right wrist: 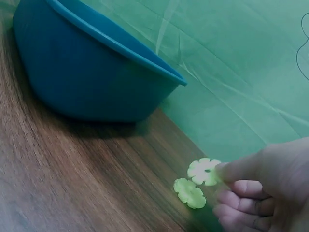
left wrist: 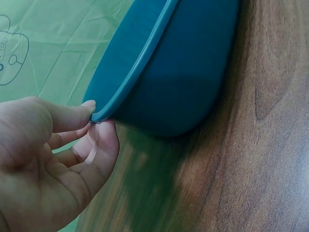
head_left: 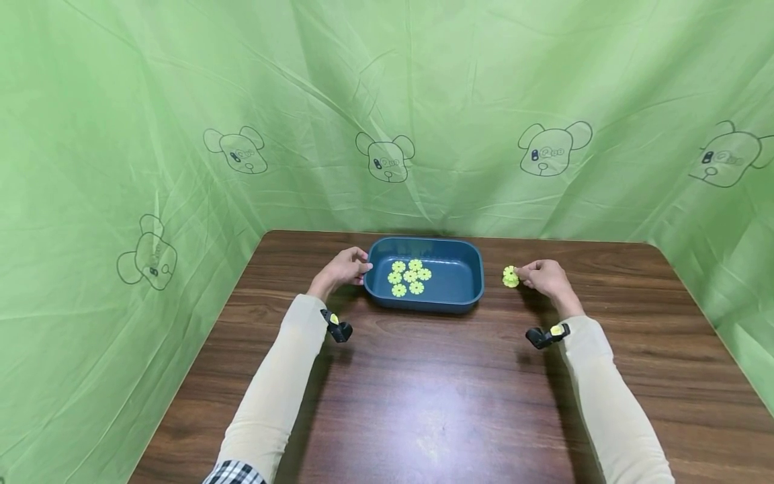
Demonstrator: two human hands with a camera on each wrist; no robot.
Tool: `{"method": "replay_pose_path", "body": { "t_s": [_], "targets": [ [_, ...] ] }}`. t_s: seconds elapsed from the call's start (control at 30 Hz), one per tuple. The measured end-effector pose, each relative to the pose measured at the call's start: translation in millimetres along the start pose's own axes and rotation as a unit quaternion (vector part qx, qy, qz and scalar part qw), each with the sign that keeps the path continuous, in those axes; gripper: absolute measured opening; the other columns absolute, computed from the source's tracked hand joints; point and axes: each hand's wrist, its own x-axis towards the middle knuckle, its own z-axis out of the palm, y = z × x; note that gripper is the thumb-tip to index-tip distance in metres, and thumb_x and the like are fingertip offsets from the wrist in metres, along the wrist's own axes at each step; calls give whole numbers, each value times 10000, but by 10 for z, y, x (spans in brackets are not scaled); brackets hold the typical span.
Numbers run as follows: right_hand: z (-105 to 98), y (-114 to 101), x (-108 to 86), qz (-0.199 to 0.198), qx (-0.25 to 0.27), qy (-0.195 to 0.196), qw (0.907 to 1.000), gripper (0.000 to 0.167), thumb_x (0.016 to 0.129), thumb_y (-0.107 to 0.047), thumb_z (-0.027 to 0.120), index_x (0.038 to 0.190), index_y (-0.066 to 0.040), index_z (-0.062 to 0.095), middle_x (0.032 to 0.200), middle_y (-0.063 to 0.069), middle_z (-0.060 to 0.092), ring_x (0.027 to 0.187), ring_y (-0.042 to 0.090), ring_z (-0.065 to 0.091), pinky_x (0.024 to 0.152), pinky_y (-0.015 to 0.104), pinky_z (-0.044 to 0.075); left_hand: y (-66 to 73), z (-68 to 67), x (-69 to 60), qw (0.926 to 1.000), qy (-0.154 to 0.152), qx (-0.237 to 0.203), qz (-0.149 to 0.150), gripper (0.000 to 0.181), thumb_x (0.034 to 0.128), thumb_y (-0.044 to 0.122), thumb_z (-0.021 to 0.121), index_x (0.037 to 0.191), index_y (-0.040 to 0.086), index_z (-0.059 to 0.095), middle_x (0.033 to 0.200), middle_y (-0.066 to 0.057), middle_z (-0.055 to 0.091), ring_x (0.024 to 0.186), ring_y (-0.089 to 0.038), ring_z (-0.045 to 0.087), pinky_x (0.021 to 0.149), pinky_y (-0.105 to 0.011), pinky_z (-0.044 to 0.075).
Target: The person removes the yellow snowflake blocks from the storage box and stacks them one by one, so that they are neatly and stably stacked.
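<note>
A blue rectangular basin [head_left: 456,275] stands at the table's back, with several flat yellow-green flower pieces [head_left: 416,288] on the left part of its floor. My left hand [head_left: 345,269] pinches the basin's left rim between thumb and fingers, plain in the left wrist view [left wrist: 63,154]. Right of the basin, my right hand [head_left: 546,279] pinches one flower piece [right wrist: 203,171] by its edge between thumb and finger. Another flower piece [right wrist: 189,193] lies just beneath and beside it, partly overlapped in the head view.
The brown wooden table [head_left: 387,383] reaches to a green cloth [head_left: 459,101] with printed bear heads, hanging behind and at both sides. Each forearm wears a black wrist strap with a camera.
</note>
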Motion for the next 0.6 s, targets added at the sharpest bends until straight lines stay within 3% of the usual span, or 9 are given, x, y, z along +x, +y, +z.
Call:
{"method": "replay_pose_path", "body": {
  "t_s": [0.13, 0.2, 0.3, 0.43, 0.6],
  "targets": [
    [-9, 35, 24, -14, -367, 6, 9993, 378, 921, -321, 620, 1040, 37, 651, 718, -37, 631, 720, 108, 545, 670, 233, 414, -1, 6, 3, 10000, 15, -8, 2, 311, 972, 101, 548, 1252, 11, 445, 907, -85, 515, 701, -151, 564, 933, -489, 510],
    [-5, 52, 38, -87, -605, 101, 9981, 361, 911, -313, 627, 993, 36, 671, 693, -11, 637, 736, 150, 547, 664, 252, 411, -1, 5, 5, 10000, 12, 3, 14, 314, 972, 102, 548, 1255, 12, 445, 917, -92, 517, 705, -154, 564, 930, -486, 513],
    [7, 79, 52, -160, -914, 243, 9954, 348, 907, -320, 626, 949, 18, 697, 868, 109, 677, 859, 270, 564, 697, 316, 439, -5, 2, 3, 10000, 14, 26, 10, 321, 973, 104, 546, 1263, 9, 442, 963, -130, 527, 717, -162, 567, 927, -484, 515],
    [13, 99, 51, -96, -1133, 318, 9930, 362, 909, -350, 610, 949, -2, 701, 1142, 240, 609, 1037, 395, 540, 800, 427, 458, -4, 6, 0, 10000, 24, -9, -26, 322, 972, 102, 549, 1261, 10, 443, 1056, -201, 525, 737, -180, 570, 938, -496, 507],
    [9, 80, 45, -16, -1237, 378, 9916, 354, 912, -355, 598, 933, -18, 705, 1137, 253, 610, 1043, 425, 538, 806, 459, 456, -4, 9, 8, 10000, 23, -50, -37, 317, 970, 100, 552, 1254, 13, 443, 1072, -216, 516, 734, -185, 571, 942, -506, 502]
  ]
}}
